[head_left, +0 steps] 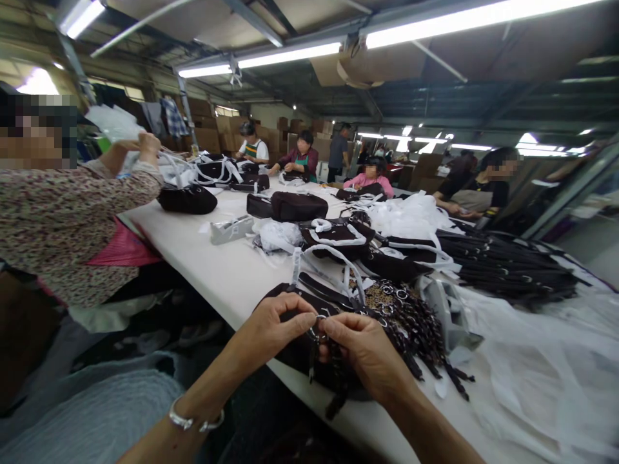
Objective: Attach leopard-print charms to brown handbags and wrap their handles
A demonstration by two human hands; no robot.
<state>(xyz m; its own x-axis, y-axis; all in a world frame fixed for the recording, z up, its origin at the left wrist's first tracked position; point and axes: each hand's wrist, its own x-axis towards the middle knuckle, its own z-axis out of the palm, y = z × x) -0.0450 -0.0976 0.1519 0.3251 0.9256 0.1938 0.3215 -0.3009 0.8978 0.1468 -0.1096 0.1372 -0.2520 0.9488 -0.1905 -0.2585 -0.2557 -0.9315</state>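
Note:
Between my two hands is a silver metal ring (316, 330), with dark tassel-like strips hanging below it. My left hand (285, 322) pinches the ring's left side between thumb and forefinger. From the other side, my right hand (360, 341) grips the ring with thumb and fingertips. Right behind and under them lies a dark handbag (285, 293), its handle (333, 248) wrapped in white material. To the right of my right hand is a pile of dark tassels with metal rings (411, 322). My fingers hide part of the ring.
The white table (193, 258) stretches away, bearing more dark bags (300, 206) and white wrapping (406, 216). A grey dispenser-like object (232, 229) stands left of centre, another (447, 312) at right. Black straps (503, 261) are heaped at right. A person in a patterned sleeve (72, 200) works at left; several others sit farther back.

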